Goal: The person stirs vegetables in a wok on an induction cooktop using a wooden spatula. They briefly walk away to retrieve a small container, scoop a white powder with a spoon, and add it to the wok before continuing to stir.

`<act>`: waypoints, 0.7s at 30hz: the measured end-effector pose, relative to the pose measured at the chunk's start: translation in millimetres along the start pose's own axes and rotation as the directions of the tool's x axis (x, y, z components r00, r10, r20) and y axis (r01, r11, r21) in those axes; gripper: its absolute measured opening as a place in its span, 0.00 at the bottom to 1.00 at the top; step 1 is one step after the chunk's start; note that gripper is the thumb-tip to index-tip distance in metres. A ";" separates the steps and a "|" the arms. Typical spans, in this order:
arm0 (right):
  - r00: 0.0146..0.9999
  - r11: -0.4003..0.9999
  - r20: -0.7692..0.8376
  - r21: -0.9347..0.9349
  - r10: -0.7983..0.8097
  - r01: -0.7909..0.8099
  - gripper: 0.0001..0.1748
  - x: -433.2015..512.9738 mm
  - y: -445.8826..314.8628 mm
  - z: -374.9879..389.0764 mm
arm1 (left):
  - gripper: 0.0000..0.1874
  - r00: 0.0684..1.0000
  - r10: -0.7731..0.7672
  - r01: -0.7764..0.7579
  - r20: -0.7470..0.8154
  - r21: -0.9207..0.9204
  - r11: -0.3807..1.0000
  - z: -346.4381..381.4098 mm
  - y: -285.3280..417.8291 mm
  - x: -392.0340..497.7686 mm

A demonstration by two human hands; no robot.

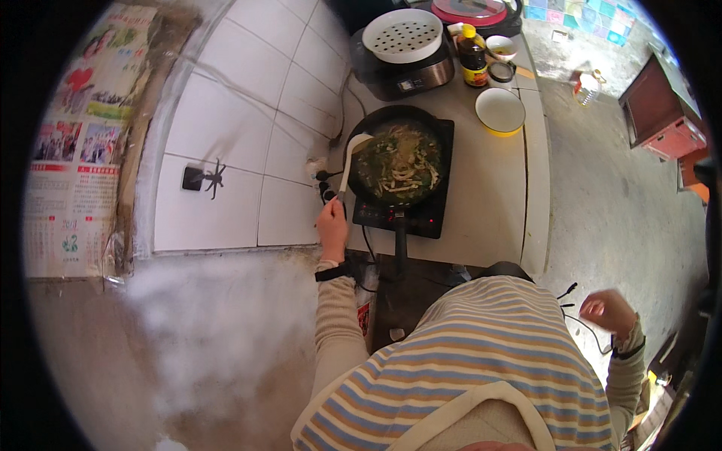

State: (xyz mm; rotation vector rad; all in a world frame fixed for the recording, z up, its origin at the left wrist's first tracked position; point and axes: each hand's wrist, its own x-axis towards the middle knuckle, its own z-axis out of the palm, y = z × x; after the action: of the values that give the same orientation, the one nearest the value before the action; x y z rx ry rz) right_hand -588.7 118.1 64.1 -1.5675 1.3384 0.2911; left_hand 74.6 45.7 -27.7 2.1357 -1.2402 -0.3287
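Observation:
My left hand (333, 227) grips the handle of a pale spatula or ladle (348, 160), whose head rests at the left side of a black frying pan (361, 183). In the pan lie pale strips and green leafy bits in brownish liquid (403, 163). The pan sits on a black induction cooker (420, 225) with red lights lit, its black handle (400, 242) pointing towards me. Out at my right side, away from the table, is my right hand (609, 313), blurred with fingers curled; whether it holds anything is unclear.
Behind the pan, a white perforated steamer tray (403, 36) sits on a dark appliance (403, 82). A yellow-capped sauce bottle (472, 56), a small bowl (501, 48), a jar (501, 72) and a yellow-sided bowl (500, 110) stand right of it. Plugged cords (322, 176) run along the tiled wall.

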 end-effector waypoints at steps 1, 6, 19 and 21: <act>0.993 0.998 0.102 0.022 -0.058 0.056 0.10 -3.5 -11.9 4.9 | 0.20 1.000 0.001 -0.001 0.002 0.029 1.000 5.0 2.0 0.0; 0.907 0.820 0.418 -0.535 0.049 0.202 0.17 -17.3 -34.6 43.5 | 0.20 0.995 0.034 -0.045 0.089 0.117 0.992 13.9 7.3 -2.4; 0.904 0.919 0.280 -0.138 -0.323 0.370 0.17 2.6 -2.6 82.0 | 0.19 0.938 0.344 -0.347 0.048 0.097 0.933 40.1 43.6 2.5; 0.916 0.936 0.280 -0.120 -0.289 0.332 0.17 3.4 -5.0 81.4 | 0.18 0.910 0.408 -0.413 0.071 0.076 0.907 50.2 48.7 1.2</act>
State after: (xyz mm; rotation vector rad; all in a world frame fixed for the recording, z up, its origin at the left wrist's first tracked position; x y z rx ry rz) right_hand -550.3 179.8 26.9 -1.7848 0.8638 0.4001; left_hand 16.5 7.4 -35.0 1.8807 -1.7226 -0.1479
